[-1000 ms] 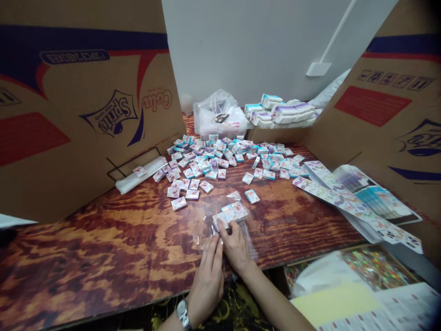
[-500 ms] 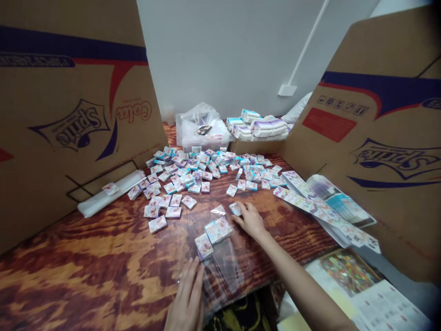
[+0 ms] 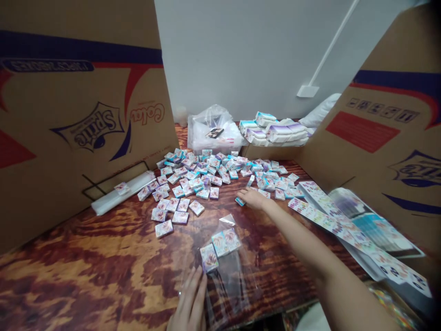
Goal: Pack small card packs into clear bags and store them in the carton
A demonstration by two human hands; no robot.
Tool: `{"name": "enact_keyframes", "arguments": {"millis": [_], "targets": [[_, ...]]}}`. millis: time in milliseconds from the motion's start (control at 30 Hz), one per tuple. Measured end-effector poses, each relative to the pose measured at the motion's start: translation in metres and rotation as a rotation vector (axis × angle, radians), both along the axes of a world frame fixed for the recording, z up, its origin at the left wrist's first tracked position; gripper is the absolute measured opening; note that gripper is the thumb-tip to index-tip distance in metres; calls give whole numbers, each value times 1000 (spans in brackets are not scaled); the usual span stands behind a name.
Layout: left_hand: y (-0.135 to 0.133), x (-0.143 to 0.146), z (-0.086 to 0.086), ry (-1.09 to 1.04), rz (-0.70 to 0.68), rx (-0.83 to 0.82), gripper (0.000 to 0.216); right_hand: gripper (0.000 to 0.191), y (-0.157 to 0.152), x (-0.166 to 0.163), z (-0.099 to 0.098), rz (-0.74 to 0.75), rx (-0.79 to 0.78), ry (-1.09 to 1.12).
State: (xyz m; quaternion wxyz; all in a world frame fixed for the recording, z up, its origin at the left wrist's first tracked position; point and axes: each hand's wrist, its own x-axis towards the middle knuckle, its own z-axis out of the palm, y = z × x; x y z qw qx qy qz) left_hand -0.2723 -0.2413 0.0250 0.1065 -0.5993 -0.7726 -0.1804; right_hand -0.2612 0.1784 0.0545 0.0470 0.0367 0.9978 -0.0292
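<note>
My left hand (image 3: 190,299) lies flat near the table's front edge, fingers stretched out, on or beside the left edge of a clear plastic bag (image 3: 230,280). Its fingertips are close to a small printed box (image 3: 209,258) with purple sides. Two more such boxes (image 3: 225,242) lie side by side at the upper part of the bag; whether they are inside it or on top, I cannot tell. Farther out, my right hand (image 3: 253,197) is at the front of the box pile. Its fingers are closed on a small box (image 3: 240,201) with a teal side, mostly hidden beneath them.
Many small boxes (image 3: 196,184) are heaped across the middle. Large cardboard boxes (image 3: 103,92) flank the table. Behind are a tub of plastic bags (image 3: 213,133) and wrapped packs (image 3: 285,131). Printed strips (image 3: 330,220) lie right; a clear plastic roll (image 3: 124,195) lies left.
My right hand has moved away from the bag, forward to the pile's front. Whether it has the same box as before is unclear. My left hand stays in place; the view has shifted slightly.
</note>
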Motion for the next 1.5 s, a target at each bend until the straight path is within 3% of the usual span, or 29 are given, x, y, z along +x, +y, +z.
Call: {"name": "enact_keyframes", "arguments": {"millis": [133,300,433,600,800,1067,1267,1400,1500], "targets": [[3,3,-13,-8,30,15,68,38,-25,-34,7,-9,-23,33],[10,10,-38,3,67,164,57,43,-80,-106,3,-53,-62,66],[13,9,-33,-12,59,145,59,49,-109,-135,-8,-160,-20,59],[9,4,-11,-8,-17,79,63,50,-115,-122,-7,-154,-14,13],[8,7,-2,29,15,102,74,48,-106,-101,4,-98,-97,-83],[8,11,5,-54,13,64,75,62,-106,-97,9,-295,-162,-46],[7,10,5,-48,-2,73,72,66,-118,-109,4,-351,-174,-47],[4,10,5,-67,2,74,67,79,-110,-100,6,-273,-200,-31],[-1,8,6,-73,2,82,64,65,-101,-84,2,-59,-200,97]]}}
